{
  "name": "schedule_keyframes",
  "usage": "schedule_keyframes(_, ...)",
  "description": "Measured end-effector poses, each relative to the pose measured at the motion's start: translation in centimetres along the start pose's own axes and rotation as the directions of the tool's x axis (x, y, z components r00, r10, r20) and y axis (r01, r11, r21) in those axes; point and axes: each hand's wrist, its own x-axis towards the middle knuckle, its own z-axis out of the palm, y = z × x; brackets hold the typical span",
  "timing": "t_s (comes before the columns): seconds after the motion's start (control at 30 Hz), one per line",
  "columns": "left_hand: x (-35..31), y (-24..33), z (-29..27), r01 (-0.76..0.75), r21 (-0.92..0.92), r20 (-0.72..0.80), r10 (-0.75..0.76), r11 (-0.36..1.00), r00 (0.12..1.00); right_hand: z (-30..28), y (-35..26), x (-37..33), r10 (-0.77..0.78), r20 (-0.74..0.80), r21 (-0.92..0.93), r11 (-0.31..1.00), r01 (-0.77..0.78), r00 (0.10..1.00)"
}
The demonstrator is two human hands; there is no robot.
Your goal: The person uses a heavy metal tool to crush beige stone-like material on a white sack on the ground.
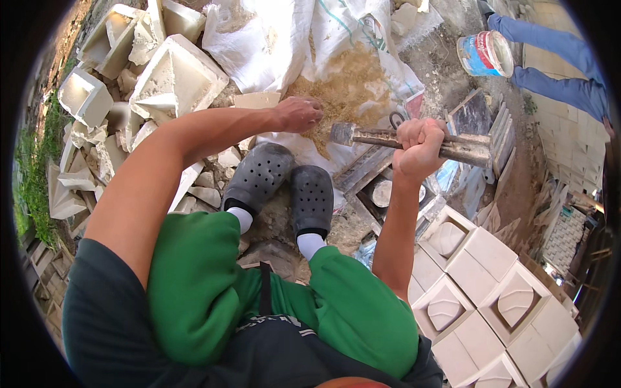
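Observation:
Stretched forward over a pale broken slab (257, 100), my left hand (300, 114) has its fingers curled in at the edge of the yellowish sandy powder (349, 77). Whatever those fingers may hold is hidden. My right hand (419, 145) is wrapped round a worn hammer-like tool (462, 149), held roughly level. Its blunt greyish head (341, 134) points left toward the powder, and its thick wooden end sticks out to the right of my fist. Under the powder lies a white woven sack (265, 48). Just behind the tool shows a dark metal ring (396, 119).
Broken pale cast blocks (178, 77) are heaped at the left. Patterned square blocks (475, 284) stand in rows at the lower right. A wooden mould frame (381, 191) and boards (501, 132) lie right of my feet. Beyond are a bucket (485, 53) and another person's legs (550, 42).

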Motion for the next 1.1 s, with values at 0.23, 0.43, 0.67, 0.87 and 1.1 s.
schedule_keyframes(0.23,1.0,2.7,4.1,-0.092,0.131,0.154,0.072,0.987,0.986,-2.1,0.7,-0.5,-0.097,-0.025,-0.143,0.985,0.093,0.995)
schedule_keyframes(0.43,0.5,4.5,5.2,0.103,0.15,0.22,-0.134,0.983,0.966,-2.2,1.9,-0.9,-0.07,-0.046,-0.212,0.975,0.059,0.997)
schedule_keyframes(0.67,0.8,4.8,5.2,0.107,0.157,0.139,-0.129,0.982,0.982,-2.6,3.1,-1.6,-0.111,0.063,-0.323,0.938,0.126,0.992)
schedule_keyframes(0.87,1.4,4.9,4.5,0.058,0.019,0.163,-0.061,0.998,0.985,-3.3,3.3,-1.4,-0.127,0.044,-0.338,0.932,0.134,0.991)
schedule_keyframes(1.1,2.4,0.8,3.2,0.03,0.024,0.24,-0.035,0.999,0.97,-2.3,0.5,-0.7,-0.013,0.002,-0.261,0.965,0.014,1.0)
